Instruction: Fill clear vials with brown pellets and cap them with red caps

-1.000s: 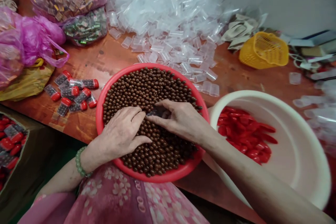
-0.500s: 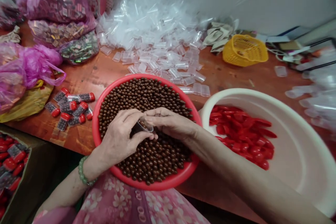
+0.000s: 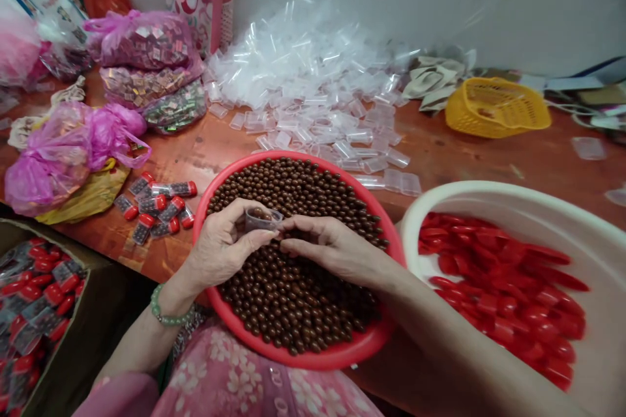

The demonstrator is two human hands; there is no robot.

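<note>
My left hand grips a small clear plastic tube with several brown beads inside it. The tube lies on its side above a red plastic basin heaped with glossy brown beads. My right hand comes in from the right, its fingertips against the tube's right end. Whether those fingers grip the tube is hidden. Both hands hover over the beads. To the right, a white basin holds many red caps.
To the left lie capped tubes, and behind the red basin is a heap of clear tubes. Pink bags of packets stand at back left. A yellow basket sits back right, and a cardboard box of capped tubes is at lower left.
The tube has come up from among the beads and now sits between my fingers, with beads showing inside it. The whole view has shifted slightly downward and to the right.
</note>
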